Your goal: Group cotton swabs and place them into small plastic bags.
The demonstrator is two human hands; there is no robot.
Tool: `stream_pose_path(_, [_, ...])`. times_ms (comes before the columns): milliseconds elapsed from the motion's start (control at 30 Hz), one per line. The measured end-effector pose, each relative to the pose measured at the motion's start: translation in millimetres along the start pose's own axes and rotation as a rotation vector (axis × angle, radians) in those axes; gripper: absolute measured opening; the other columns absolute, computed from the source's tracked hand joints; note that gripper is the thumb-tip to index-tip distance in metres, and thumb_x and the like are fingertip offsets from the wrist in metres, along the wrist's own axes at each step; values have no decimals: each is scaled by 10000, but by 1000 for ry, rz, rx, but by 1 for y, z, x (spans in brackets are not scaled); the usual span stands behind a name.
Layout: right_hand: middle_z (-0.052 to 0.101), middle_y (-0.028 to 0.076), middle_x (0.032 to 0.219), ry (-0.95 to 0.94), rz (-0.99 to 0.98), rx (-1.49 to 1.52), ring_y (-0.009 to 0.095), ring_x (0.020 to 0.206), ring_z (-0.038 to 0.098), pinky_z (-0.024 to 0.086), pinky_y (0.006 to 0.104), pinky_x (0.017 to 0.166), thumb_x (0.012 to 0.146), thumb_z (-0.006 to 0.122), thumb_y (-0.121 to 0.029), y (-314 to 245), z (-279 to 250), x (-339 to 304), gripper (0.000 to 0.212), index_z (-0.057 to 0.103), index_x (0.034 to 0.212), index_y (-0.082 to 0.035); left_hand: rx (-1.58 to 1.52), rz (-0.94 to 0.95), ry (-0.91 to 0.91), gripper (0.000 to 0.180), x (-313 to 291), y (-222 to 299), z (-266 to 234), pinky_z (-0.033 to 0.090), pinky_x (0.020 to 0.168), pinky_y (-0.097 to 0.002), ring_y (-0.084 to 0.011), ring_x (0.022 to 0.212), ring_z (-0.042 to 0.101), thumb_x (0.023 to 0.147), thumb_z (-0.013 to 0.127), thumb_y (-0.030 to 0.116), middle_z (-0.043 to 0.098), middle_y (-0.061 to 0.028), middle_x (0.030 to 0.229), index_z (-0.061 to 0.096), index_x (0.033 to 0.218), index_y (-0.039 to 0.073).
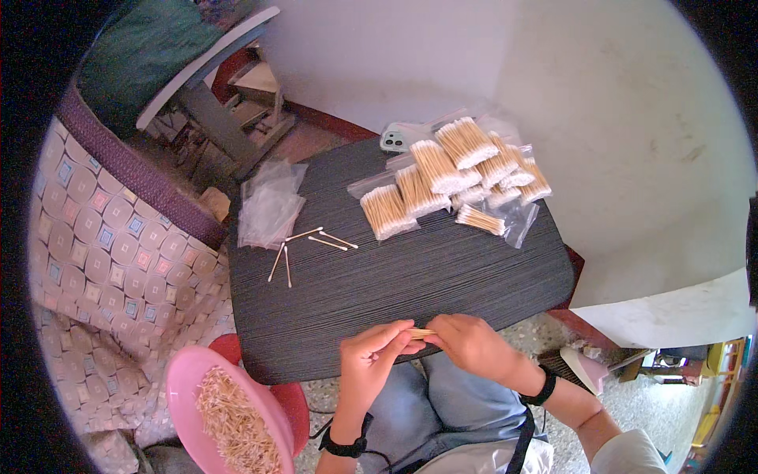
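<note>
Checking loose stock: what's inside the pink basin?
Loose swabs, heaped at mixed angles. Bare pink inner wall of the basin shows at left. Heap covers the bottom, so anything under the top layer can't be seen; the frame cuts off the lower end.

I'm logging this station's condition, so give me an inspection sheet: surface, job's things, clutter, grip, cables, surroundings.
Surface: dark wood-grain table.
Job's things: bagged cotton swabs piled toward the far right; flat clear bags at far left; five loose swabs near them; pink basin of swabs at lower left.
Clutter: phone at the far edge.
Grip: left hand and right hand pinch wooden sticks, ends hidden.
Cables: thin dark cord by the left wristband.
Surroundings: patterned cloth at left, pale wall beyond.
</note>
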State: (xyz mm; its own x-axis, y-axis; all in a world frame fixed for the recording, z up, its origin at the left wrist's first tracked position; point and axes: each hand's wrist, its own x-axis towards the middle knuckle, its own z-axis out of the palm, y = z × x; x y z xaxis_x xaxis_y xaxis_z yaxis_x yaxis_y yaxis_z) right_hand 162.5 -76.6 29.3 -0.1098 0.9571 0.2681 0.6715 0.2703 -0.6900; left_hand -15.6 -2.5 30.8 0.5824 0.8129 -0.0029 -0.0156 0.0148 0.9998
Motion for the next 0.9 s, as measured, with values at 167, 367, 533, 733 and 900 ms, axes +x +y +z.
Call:
stream_pose_path(167, [534, 158, 773, 71, -29, -60, 374, 711, 561, 453, 454, 618, 849, 598, -63, 12, -10, -5, 104, 541, 905, 2, -18, 111, 39, 268, 3, -4, 8, 590, 774, -302, -242, 856, 696, 911, 598, 11, 663, -152, 990, 616, 1173, -47])
stream_pose_path(367, [544, 201, 1046, 591, 201, -367, 387, 989, 515, 423, 436, 860, 942, 505, -94, 49, -71, 1, 131, 508, 868, 14, -65, 36, 28, 248, -1, -4, -2, 577, 789, -326, -267, 889, 689, 944, 568, 64, 654, -166, 1023, 618, 1161, -46])
stream_pose_path(533, [516, 211, 1131, 622, 278, -418, 388, 1061, 471, 379, 444, 939, 971, 458, -96, 89, -80, 13, 163, 530, 880, 18, -70, -9, 39, 238, -8, -8, -3, 580, 765, -322, -263, 852, 696, 951, 562, 78, 669, -170, 981, 622, 1137, -57])
stream_pose_path(733, [524, 213, 1022, 521, 331, -103, 389, 948, 526, 427, 408, 850, 982, 425, -104, 82, -68, 24, 192, 531, 907, 37, -62, -23, 45, 227, -11, -12, -7, 581, 749, -318, -260, 840, 698, 953, 561, 80, 673, -174, 968, 626, 1114, -65])
stream_pose_path(900, [523, 210, 1000, 427, 204, 50, 391, 890, 538, 454, 391, 796, 961, 473, -82, 48, -33, 27, 154, 531, 961, 60, -76, -16, 66, 229, -9, -16, -7, 578, 754, -317, -257, 840, 696, 955, 558, 84, 672, -177, 968, 625, 1121, -59])
